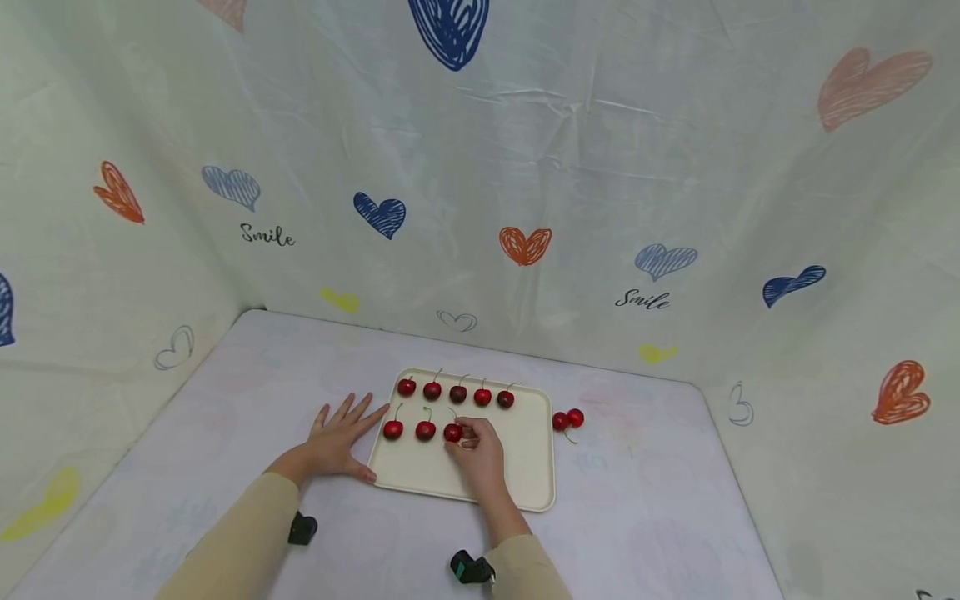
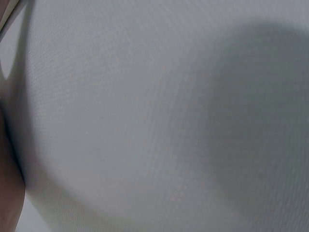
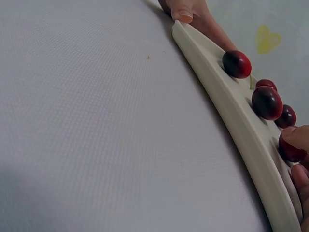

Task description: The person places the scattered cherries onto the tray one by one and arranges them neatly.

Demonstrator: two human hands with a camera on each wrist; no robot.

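A cream rectangular tray (image 1: 528, 467) lies on the table with red cherries in two rows. Several cherries (image 1: 458, 394) form the back row, stems pointing up and back. In the front row, two cherries (image 1: 425, 431) sit left of a third cherry (image 1: 452, 432), which my right hand (image 1: 482, 457) pinches between thumb and fingers close over the tray. The right wrist view shows that pinched cherry (image 3: 288, 149) partly covered by the fingertips. My left hand (image 1: 335, 443) has its fingers spread, with fingertips and thumb at the tray's left edge.
Two more cherries (image 1: 567, 420) lie on the table beside the tray's right edge. The table has a pale cover (image 1: 637, 500). A white cloth with printed hearts (image 1: 525, 246) hangs behind and around it. Dark wrist devices (image 1: 472, 568) sit near both sleeves.
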